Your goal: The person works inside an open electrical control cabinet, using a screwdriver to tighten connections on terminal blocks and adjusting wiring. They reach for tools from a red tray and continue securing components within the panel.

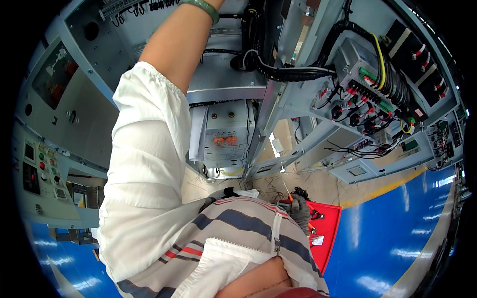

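My left arm, in a white sleeve, reaches up into the open grey electrical cabinet (226, 74). A green bangle (204, 9) circles its wrist at the top edge, and the hand itself is beyond the picture. Low beside my right side, partly hidden by my striped apron (243, 218), is my right hand (300, 209) in a dark grey glove. Its fingers appear closed on a screwdriver (290, 197) with an orange handle, the thin shaft pointing up. In the cabinet's lower part sits a grey panel (226, 149) with two orange round parts.
An open cabinet door (318, 102) on the right carries thick black cable bundles (298, 74) and a terminal block (370, 89). Behind my right hand stands a red tray (330, 233) with tools. On the left is a control panel (47, 174) with buttons. Wire scraps lie on the floor.
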A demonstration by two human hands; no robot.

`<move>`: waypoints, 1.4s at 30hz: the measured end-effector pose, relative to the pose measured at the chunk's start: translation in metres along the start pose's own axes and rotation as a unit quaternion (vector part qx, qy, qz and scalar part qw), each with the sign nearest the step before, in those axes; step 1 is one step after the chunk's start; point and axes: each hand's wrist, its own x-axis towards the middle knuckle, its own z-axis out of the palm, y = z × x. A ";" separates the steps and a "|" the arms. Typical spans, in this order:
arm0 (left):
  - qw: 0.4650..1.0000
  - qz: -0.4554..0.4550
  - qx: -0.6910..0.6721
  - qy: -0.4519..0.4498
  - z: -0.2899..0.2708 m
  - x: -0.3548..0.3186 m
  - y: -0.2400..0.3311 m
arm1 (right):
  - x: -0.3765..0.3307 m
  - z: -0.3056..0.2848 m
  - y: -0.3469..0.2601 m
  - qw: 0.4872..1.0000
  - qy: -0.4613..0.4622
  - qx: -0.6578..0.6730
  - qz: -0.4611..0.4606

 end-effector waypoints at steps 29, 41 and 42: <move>0.556 -0.044 -0.446 -0.699 -0.014 -0.528 0.031 | -0.186 0.015 0.304 0.770 0.184 -0.172 0.586; 0.496 0.108 -0.296 -0.809 0.007 -0.573 0.067 | -0.144 -0.007 0.322 0.702 0.298 0.004 0.646; 0.493 0.146 -0.272 -0.813 0.011 -0.569 0.076 | -0.144 0.002 0.353 0.695 0.302 -0.010 0.652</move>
